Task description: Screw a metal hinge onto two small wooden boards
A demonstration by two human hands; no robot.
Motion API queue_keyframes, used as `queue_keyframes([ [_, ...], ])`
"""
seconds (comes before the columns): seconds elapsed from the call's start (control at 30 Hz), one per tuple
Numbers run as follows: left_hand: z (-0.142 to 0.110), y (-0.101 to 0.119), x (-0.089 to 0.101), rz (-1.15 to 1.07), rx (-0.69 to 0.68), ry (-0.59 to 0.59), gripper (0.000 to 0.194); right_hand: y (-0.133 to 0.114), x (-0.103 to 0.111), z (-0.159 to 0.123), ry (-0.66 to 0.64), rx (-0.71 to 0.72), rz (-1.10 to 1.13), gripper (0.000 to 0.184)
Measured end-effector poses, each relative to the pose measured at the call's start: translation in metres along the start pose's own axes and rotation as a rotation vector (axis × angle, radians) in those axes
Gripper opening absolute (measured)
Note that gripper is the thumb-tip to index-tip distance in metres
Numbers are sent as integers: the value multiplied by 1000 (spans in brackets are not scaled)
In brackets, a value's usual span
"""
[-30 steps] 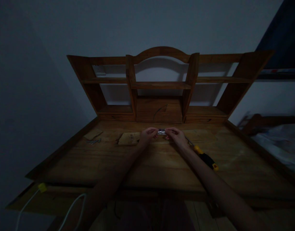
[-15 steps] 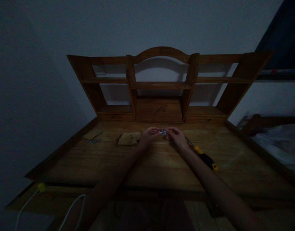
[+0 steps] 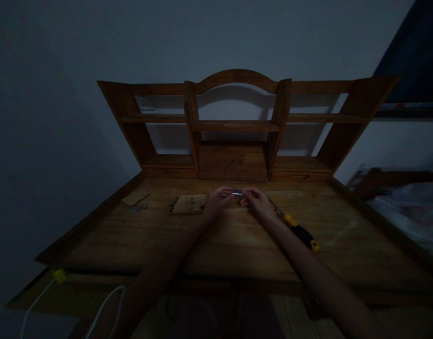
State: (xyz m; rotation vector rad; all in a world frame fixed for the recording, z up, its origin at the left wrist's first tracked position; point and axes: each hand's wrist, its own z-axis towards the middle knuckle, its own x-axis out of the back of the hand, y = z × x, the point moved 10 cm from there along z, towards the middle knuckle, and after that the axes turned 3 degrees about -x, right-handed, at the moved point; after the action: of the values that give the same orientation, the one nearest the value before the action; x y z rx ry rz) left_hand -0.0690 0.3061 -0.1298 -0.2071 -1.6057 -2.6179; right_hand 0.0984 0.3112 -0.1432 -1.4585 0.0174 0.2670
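Note:
Between both hands, above the desk, is a small shiny metal piece (image 3: pixel 237 192) that looks like a hinge. My left hand (image 3: pixel 218 198) pinches its left end with thumb and fingers. The right end sits in the closed fingertips of my right hand (image 3: pixel 257 199). Below them a long thin wooden board (image 3: pixel 290 199) lies on the desk, partly covered by the hands. A screwdriver (image 3: pixel 301 234) with a yellow and black handle rests beside my right forearm, its shaft pointing toward the right hand. The piece is too small and dim to show its details.
The wooden desk (image 3: pixel 233 249) carries a shelf unit (image 3: pixel 237 125) along its back. Several screws (image 3: pixel 136 207) lie at the left, near a flat tan scrap (image 3: pixel 135 197). A white cable (image 3: pixel 105 306) hangs at the front left, near a yellow object (image 3: pixel 60 275).
The metal piece has tilted slightly in my fingers, so it looks narrower with a bright line along it. Both hands have otherwise stayed almost in place.

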Motion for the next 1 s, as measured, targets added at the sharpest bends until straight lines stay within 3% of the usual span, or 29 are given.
queue_keyframes([
  [0.5,2,-3,0,1,-18,15,31,0,-1,-2,-3,9,5,40],
  [0.87,-1,2,0,-23,88,39,34,1,-5,0,-25,3,13,42],
  [0.93,2,2,5,-54,118,47,37,1,-7,-1,-32,4,6,42],
  [1.0,8,3,22,-85,134,92,41,-1,-9,-3,-39,9,-8,42],
])
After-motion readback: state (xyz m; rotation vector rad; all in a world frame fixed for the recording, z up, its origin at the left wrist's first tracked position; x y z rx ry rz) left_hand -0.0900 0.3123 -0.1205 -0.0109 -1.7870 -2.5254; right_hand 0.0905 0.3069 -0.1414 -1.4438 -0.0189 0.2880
